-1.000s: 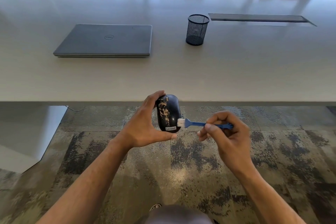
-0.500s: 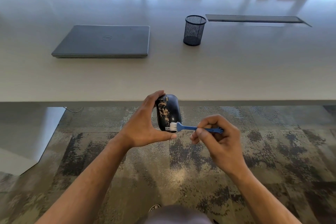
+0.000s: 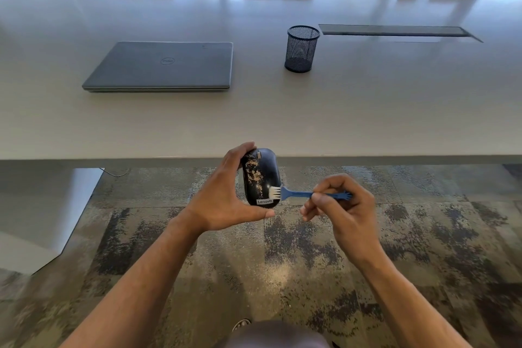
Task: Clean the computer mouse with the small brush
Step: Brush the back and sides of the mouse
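Observation:
My left hand (image 3: 223, 200) grips a black computer mouse (image 3: 264, 172) in the air just in front of the table's near edge, thumb under its rear end and fingers over its front. Tan dust speckles the mouse's left half, and a white label sits near its rear. My right hand (image 3: 343, 212) pinches the blue handle of a small brush (image 3: 299, 194). The brush's white bristles touch the mouse's right side near the rear.
On the long pale table (image 3: 367, 110) lie a closed grey laptop (image 3: 163, 65) and a black mesh pen cup (image 3: 301, 48), with a cable slot (image 3: 395, 30) behind it. Chairs stand along the far side. Patterned carpet (image 3: 282, 268) lies below my hands.
The brush has stroked to and fro over the mouse's rear right side: half a second ago the bristles were lower, over the label; now they are slightly higher. My left hand has kept still.

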A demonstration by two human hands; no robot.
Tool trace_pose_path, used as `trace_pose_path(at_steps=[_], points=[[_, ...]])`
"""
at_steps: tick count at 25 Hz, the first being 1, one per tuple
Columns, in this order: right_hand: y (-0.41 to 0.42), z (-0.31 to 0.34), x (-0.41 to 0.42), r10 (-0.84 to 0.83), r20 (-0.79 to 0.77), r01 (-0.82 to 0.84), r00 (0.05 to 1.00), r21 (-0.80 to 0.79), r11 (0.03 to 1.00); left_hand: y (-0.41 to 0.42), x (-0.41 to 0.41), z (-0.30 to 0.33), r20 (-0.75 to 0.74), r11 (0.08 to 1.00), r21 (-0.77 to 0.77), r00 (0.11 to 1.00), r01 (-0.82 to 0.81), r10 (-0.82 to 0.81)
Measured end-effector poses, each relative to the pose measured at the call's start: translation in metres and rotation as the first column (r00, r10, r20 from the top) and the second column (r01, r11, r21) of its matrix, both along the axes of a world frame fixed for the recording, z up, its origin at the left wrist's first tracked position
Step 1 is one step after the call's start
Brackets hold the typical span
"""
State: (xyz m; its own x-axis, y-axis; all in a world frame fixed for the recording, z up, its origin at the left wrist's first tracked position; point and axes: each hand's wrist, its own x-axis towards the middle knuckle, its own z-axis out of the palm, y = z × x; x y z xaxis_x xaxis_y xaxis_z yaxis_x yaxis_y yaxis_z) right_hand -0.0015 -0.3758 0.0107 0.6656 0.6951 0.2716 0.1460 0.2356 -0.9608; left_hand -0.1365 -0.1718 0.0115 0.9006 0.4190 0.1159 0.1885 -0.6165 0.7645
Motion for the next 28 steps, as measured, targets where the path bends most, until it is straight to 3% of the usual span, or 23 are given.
trace_pose_path(at_steps=[4,9,13,21,26,28], points=[[-0.01,-0.004,0.013,-0.071,-0.072,0.07,0.995,-0.01,0.997,0.003,-0.004,-0.001,-0.002,1.0,-0.013,1.0,-0.011,0.011],[-0.004,-0.003,0.0,0.117,-0.019,-0.117,0.993,0.022,0.993,0.002,-0.002,0.0,0.001,1.0,-0.01,1.0,0.005,-0.005],[-0.01,-0.005,0.008,0.006,-0.029,-0.006,1.0,-0.014,1.0,0.005,-0.004,0.002,-0.005,1.0,-0.008,1.0,-0.012,0.012],[0.009,0.007,-0.002,0.049,0.065,-0.048,0.997,-0.006,0.999,0.004,-0.004,0.004,-0.007,1.0,0.002,1.0,-0.008,0.008],[-0.001,0.004,0.011,-0.082,-0.009,0.081,0.997,-0.059,0.995,0.01,-0.01,0.002,-0.009,1.0,-0.004,0.999,-0.031,0.031],[0.005,0.011,0.012,-0.051,-0.051,0.049,0.997,-0.037,0.998,0.009,-0.01,0.001,-0.016,1.0,0.005,1.0,-0.02,0.02]])
